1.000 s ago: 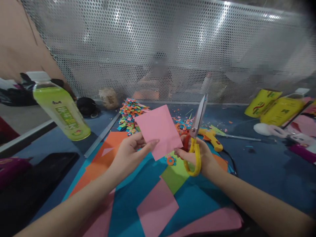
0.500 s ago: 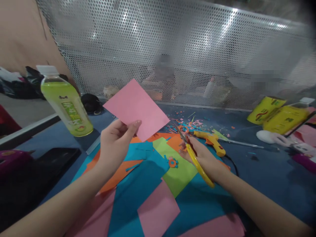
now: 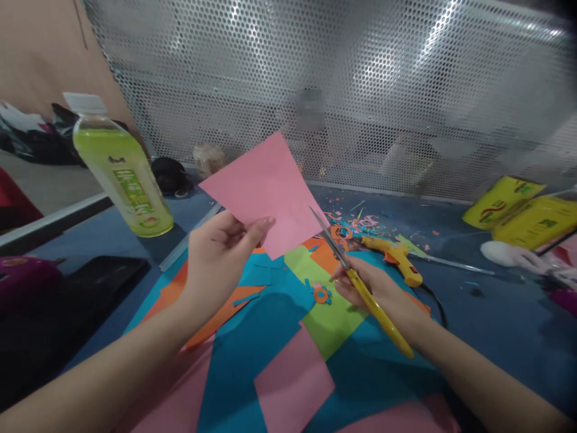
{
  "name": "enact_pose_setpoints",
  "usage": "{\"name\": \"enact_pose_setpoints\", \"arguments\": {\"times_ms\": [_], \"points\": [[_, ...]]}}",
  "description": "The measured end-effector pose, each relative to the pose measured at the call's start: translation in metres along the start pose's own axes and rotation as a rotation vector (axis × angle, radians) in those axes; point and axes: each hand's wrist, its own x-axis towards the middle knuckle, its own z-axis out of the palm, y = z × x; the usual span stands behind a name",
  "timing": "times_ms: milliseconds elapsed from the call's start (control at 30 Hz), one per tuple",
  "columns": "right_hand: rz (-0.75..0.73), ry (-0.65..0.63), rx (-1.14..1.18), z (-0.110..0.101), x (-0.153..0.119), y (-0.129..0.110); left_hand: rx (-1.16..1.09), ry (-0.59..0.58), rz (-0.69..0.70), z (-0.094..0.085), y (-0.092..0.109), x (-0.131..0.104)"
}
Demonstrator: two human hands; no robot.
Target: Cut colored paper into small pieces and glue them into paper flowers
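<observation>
My left hand (image 3: 220, 252) pinches a pink paper square (image 3: 270, 189) near its lower corner, thumb on top, holding it up above the table. My right hand (image 3: 376, 288) is closed round yellow-handled scissors (image 3: 360, 288); their blades point up and left, and the tips overlap the right corner of the pink square in this view. Whether they touch the paper, I cannot tell. Beneath both hands lie blue, orange, green and pink sheets. A small orange and blue paper flower (image 3: 321, 294) rests on the green sheet (image 3: 333, 331).
A green drink bottle (image 3: 130, 180) stands at the left, near a black tray-like object (image 3: 99, 300). Paper scraps (image 3: 356, 225) and a yellow glue gun (image 3: 396, 258) lie beyond my right hand. Yellow packages (image 3: 532, 219) sit far right. A perforated metal panel (image 3: 360, 90) rises behind.
The pink square has moved right and turned slightly in my left hand. The scissors' tips now overlap its right corner, and the scissors are tilted more up and left.
</observation>
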Motion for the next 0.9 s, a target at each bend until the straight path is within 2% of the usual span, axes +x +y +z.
{"name": "enact_pose_setpoints", "arguments": {"times_ms": [900], "points": [[0.0, 0.017, -0.017, 0.001, 0.002, 0.0044, 0.036, -0.021, 0.011, 0.0003, -0.0011, -0.0019]]}}
